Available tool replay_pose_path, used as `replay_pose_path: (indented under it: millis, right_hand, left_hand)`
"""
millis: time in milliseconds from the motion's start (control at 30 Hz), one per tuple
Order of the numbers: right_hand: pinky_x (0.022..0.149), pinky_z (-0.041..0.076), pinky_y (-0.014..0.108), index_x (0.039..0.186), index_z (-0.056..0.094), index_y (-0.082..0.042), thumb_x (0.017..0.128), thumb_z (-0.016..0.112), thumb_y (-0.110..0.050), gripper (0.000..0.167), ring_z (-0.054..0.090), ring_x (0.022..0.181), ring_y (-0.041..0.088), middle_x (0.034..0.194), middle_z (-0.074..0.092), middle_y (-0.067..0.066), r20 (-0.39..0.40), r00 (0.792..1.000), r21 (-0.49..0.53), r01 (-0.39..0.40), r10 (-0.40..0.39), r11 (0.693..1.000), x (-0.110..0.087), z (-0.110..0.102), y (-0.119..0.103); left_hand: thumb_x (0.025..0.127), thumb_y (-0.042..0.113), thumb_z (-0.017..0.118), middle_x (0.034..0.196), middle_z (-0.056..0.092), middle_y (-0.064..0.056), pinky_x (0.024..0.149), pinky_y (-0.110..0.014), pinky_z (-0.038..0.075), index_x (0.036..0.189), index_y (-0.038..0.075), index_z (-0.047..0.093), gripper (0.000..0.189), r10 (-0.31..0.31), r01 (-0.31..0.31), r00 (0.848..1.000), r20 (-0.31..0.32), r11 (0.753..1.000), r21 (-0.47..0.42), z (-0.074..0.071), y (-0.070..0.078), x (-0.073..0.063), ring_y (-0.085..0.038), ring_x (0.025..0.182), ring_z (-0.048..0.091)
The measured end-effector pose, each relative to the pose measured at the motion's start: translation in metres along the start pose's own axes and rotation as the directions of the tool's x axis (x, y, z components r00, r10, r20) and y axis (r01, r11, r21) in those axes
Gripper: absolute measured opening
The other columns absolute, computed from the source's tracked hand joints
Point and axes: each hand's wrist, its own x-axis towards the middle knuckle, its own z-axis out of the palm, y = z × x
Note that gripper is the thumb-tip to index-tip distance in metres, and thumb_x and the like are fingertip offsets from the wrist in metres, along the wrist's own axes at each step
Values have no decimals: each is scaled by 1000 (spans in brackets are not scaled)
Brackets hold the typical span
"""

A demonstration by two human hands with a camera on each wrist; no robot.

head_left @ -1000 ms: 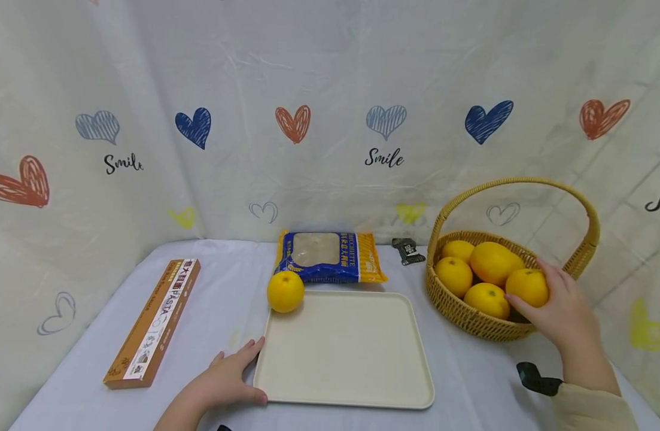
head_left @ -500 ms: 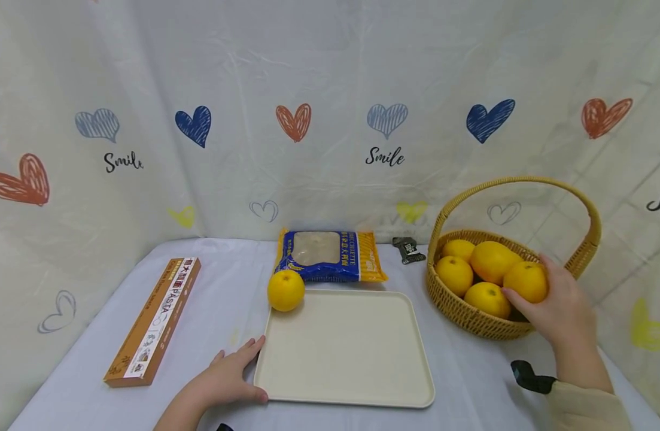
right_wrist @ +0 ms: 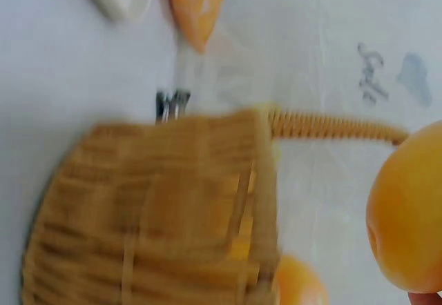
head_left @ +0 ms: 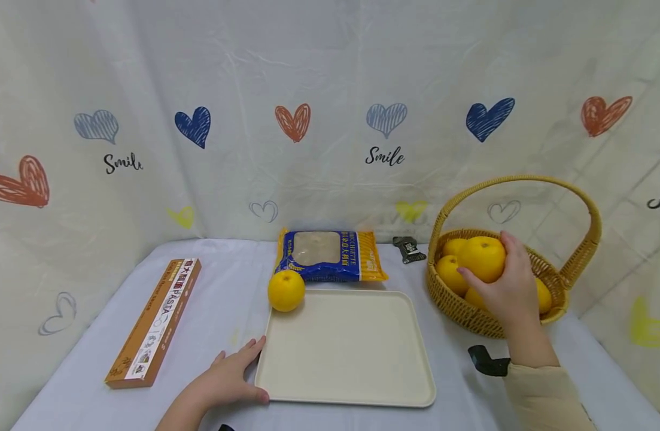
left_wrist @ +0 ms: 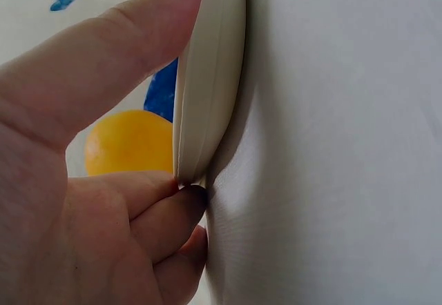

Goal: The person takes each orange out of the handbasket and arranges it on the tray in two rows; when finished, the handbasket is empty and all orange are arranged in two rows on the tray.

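Note:
My right hand (head_left: 511,293) grips an orange (head_left: 481,259) over the basket, thumb on its near side and fingers on its far side. In the right wrist view the same orange (right_wrist: 409,215) shows at the right edge. Several more oranges (head_left: 450,273) lie in the wicker basket (head_left: 467,317), partly hidden by the hand. My left hand (head_left: 227,376) rests against the left side of the cream tray (head_left: 346,347), fingers extended along its edge and thumb at the near corner. A single orange (head_left: 286,291) sits at the tray's back left corner.
A blue and yellow pasta bag (head_left: 330,257) lies behind the tray. On the left is a long brown pasta box (head_left: 153,323). A small black packet (head_left: 408,250) lies beside the basket, whose tall arched handle (head_left: 518,178) rises above the fruit. A printed curtain stands behind.
My right hand has taken an orange from the right of the basket, lifted it and moved it left over the other fruit. The left hand and tray stay put.

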Motion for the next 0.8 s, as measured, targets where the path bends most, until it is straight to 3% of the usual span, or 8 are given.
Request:
replay_pose_path:
  millis: [133,400,633,800]
  right_hand:
    - [103,27,59,138,29,-4,71,75,-32,86,30,130,39,149,26,10,-8,1000,66,0,1,998,-1,13,-11]
    - [86,37,53,132,34,-4,70,77,-26,79,44,104,36,124,45,21,34,999,176,0,-6,984,-1,47,-34]
    - [79,33,47,126,42,-8,66,79,-30,75,38,106,35,118,51,17,98,984,176,130,-149,976,-5,83,-65]
    - [80,38,47,127,42,-13,66,80,-34,75,39,108,32,121,52,11,191,963,224,146,-190,964,-12,107,-87]
  left_hand:
    - [51,53,80,143,35,-19,105,-66,3,140,13,35,107,-1,1,1000,-1,1000,1,1,1,-1,-37,133,31]
    - [51,53,80,143,36,-17,105,-66,3,140,15,35,107,-22,22,1000,-6,1000,3,2,-1,1,-37,133,30]
    - [51,53,80,143,35,-17,105,-65,3,140,15,35,107,-19,19,1000,-4,1000,-6,1,0,1,-36,133,30]
    - [51,53,80,143,35,-17,105,-65,3,140,15,36,107,-13,13,1000,-1,1000,-1,-1,1,1,-35,133,30]
